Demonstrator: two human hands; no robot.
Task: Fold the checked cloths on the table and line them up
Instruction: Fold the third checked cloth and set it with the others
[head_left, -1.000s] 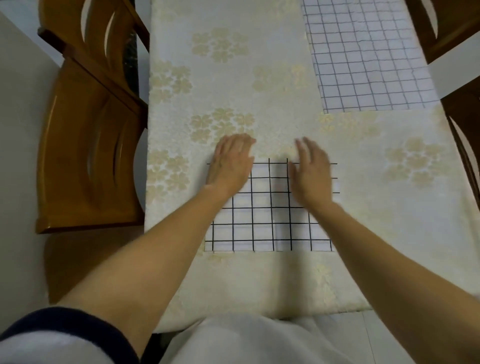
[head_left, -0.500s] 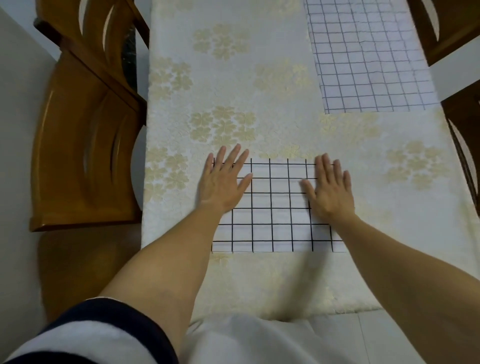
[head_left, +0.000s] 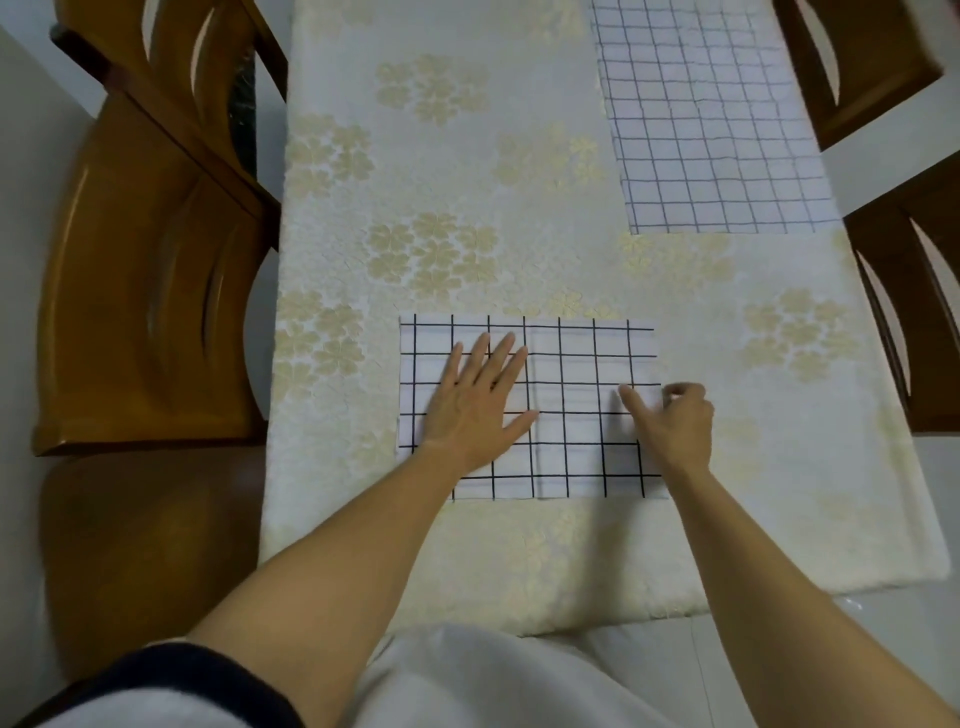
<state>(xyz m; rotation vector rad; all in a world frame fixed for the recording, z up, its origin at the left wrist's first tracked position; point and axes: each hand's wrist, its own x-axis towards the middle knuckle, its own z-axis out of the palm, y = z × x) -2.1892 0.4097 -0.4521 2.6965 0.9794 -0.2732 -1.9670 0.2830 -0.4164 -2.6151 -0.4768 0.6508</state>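
Floral tablecloth (head_left: 467, 156) bears a folded black-checked cloth (head_left: 571, 364); left fingers (head_left: 480, 348) press flat, right fingers (head_left: 685, 389) pinch its edge.

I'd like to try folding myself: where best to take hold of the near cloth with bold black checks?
Its right short edge, coming from the right. The bold-checked cloth lies flat, so only an edge gives the fingers something to pinch; the left hand presses the left half down, and the right hand pinches there.
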